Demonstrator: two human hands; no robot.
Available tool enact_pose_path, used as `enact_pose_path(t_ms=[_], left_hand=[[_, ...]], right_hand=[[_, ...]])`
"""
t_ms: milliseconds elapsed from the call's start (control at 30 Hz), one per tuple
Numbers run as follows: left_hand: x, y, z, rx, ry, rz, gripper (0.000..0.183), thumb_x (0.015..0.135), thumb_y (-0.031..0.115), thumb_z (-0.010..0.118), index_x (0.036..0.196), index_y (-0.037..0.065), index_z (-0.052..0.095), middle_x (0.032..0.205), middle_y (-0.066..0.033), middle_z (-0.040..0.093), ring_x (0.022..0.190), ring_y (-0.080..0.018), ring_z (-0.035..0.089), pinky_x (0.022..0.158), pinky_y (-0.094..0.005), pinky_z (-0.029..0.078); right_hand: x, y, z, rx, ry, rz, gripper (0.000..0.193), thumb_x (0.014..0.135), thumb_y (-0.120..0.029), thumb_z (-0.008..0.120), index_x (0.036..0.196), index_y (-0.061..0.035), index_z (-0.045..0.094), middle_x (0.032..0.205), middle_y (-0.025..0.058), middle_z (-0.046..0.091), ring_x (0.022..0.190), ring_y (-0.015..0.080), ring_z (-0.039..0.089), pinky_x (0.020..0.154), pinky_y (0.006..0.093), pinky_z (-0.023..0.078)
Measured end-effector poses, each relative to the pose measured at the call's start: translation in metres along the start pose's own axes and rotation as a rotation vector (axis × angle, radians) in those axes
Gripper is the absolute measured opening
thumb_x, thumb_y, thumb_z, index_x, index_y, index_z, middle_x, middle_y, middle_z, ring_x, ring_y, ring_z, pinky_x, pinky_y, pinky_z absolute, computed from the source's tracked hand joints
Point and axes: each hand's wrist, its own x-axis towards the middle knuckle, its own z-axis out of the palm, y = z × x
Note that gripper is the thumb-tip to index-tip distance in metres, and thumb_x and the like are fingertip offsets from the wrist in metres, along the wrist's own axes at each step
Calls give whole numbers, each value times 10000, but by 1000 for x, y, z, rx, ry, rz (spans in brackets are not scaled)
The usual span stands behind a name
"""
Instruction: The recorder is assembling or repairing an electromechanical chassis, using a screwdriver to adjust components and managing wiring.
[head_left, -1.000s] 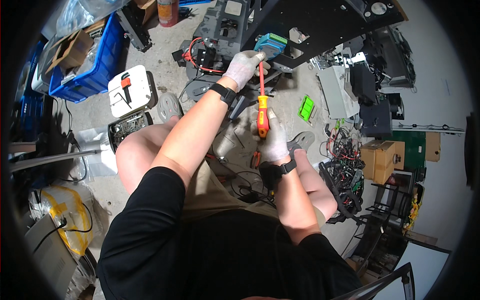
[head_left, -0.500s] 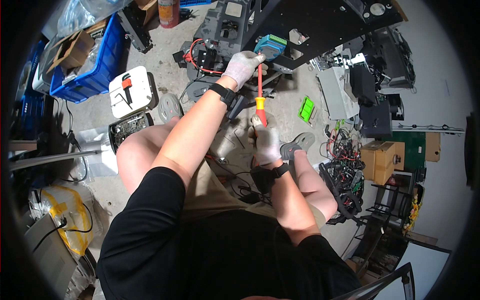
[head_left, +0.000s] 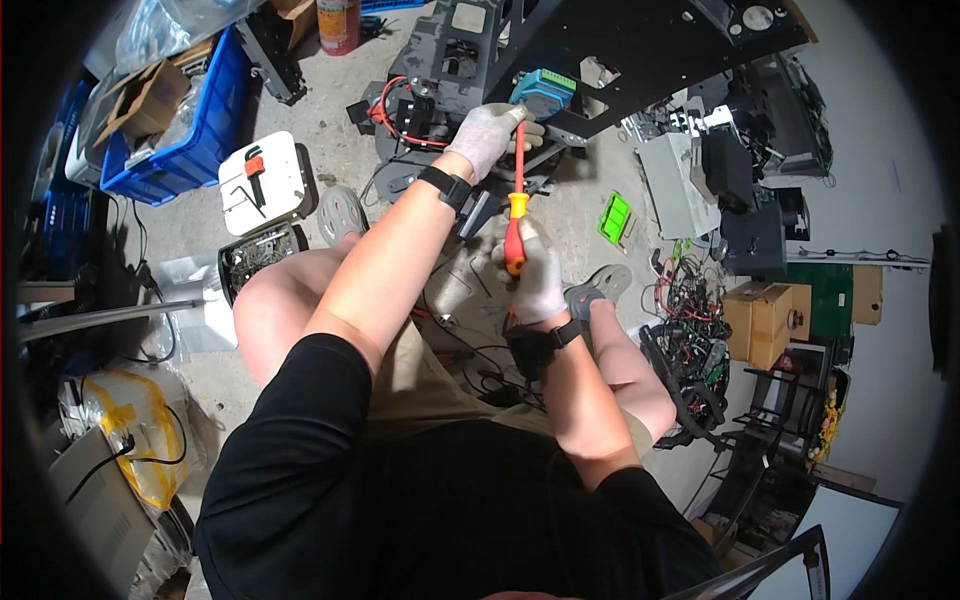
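Observation:
A red and yellow screwdriver [head_left: 517,205] stands between my gloved hands, its shaft directed away from me. My right hand [head_left: 540,275] is closed on the handle, with the handle's rounded end showing beside the palm. Farther out, my left hand [head_left: 485,138] is closed around the tip end of the shaft; the tip itself is hidden by the fingers. Just beyond these fingers is a teal module [head_left: 544,92] with a green terminal strip, set against a large black metal frame [head_left: 620,50]. Whether the tip touches the module cannot be seen.
A white lid [head_left: 262,185] carrying hex keys and an orange-handled tool lies left, beside a tray of screws [head_left: 258,255]. A blue crate [head_left: 175,150] stands behind it. Right are a green tray [head_left: 614,218], tangled cables [head_left: 690,345] and a cardboard box [head_left: 765,322].
My right hand has shifted its hold on the screwdriver, uncovering more of the handle, including its end. The left hand stays at the shaft's tip end, beside the module.

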Motion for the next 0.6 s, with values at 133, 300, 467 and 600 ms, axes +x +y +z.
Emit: enact_pose_path(t_ms=[133, 300, 467, 600], left_hand=[[-3, 0, -1, -113, -63, -28, 378, 1046, 260, 551, 1252, -55, 589, 1125, -177, 715, 913, -186, 720, 780, -274, 575], [0, 3, -4, 177, -20, -27, 384, 1081, 258, 462, 1274, -57, 569, 1158, -163, 709, 973, -195, 712, 834, -311, 584], [1, -3, -4, -202, -125, -14, 418, 1080, 291, 485, 1274, -70, 567, 1159, -151, 706, 973, -215, 715, 823, -294, 595], [6, -4, -7, -154, -112, -81, 485, 1064, 376, 522, 1268, -60, 580, 1184, -153, 700, 947, -200, 715, 798, -274, 594]], right_hand=[[-3, -7, -7, 176, -30, 97, 250, 1042, -296, 537, 1073, -58, 607, 782, 19, 602, 556, 88, 514, 460, 243, 395], [4, -3, 4, -117, 65, -133, 321, 1055, -353, 496, 1111, -59, 613, 817, 34, 628, 609, 101, 569, 472, 258, 434], [4, -10, -2, 164, -34, 93, 238, 1058, -254, 514, 1145, -48, 597, 831, 35, 639, 617, 101, 598, 473, 240, 462], [11, -12, -4, -5, 2, -64, 218, 1025, -198, 586, 1158, -26, 579, 824, 47, 653, 576, 94, 576, 460, 248, 463]])
